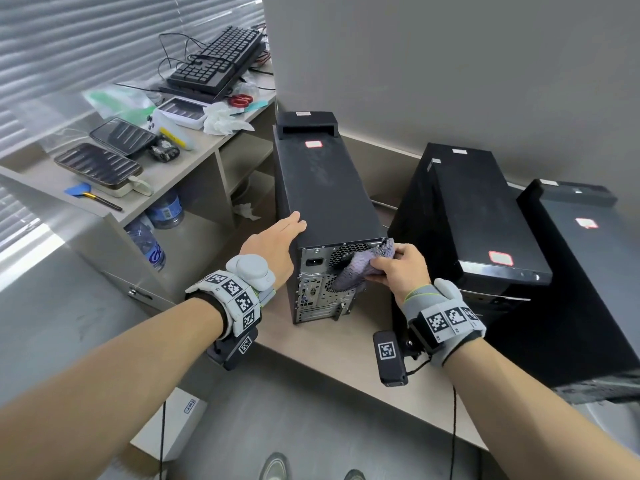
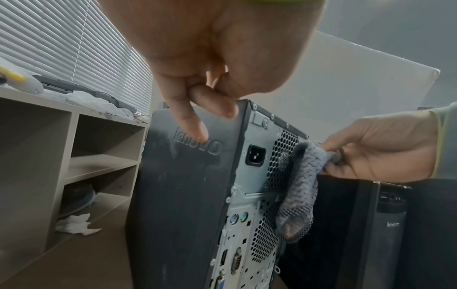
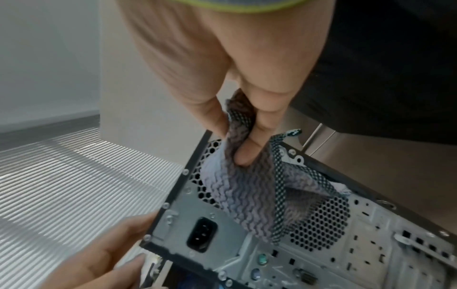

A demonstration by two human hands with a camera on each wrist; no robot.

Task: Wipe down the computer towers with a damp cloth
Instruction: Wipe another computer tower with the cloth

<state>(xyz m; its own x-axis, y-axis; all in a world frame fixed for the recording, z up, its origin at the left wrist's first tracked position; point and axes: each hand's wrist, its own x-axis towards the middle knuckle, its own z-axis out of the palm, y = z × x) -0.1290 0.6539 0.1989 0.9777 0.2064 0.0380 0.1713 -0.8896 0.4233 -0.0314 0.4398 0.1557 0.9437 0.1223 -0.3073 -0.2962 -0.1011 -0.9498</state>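
A black computer tower (image 1: 325, 188) stands upright on a low beige platform (image 1: 332, 344), its metal back panel (image 1: 322, 289) facing me. My right hand (image 1: 403, 268) pinches a grey-purple cloth (image 1: 360, 268) that hangs against the fan grille; the cloth (image 3: 249, 197) drapes over the perforated vents, and it shows again as the cloth (image 2: 300, 181) in the left wrist view. My left hand (image 1: 277, 244) lies flat with straight fingers on the tower's top left edge, its fingers (image 2: 195, 127) touching the side panel (image 2: 183, 195).
Two more black towers (image 1: 478, 216) (image 1: 588, 271) stand to the right. A beige shelf unit (image 1: 194, 161) at left carries keyboards (image 1: 218, 60), phones, scissors and tissue, with water bottles (image 1: 166, 209) below. A white box (image 1: 173, 424) lies on the floor.
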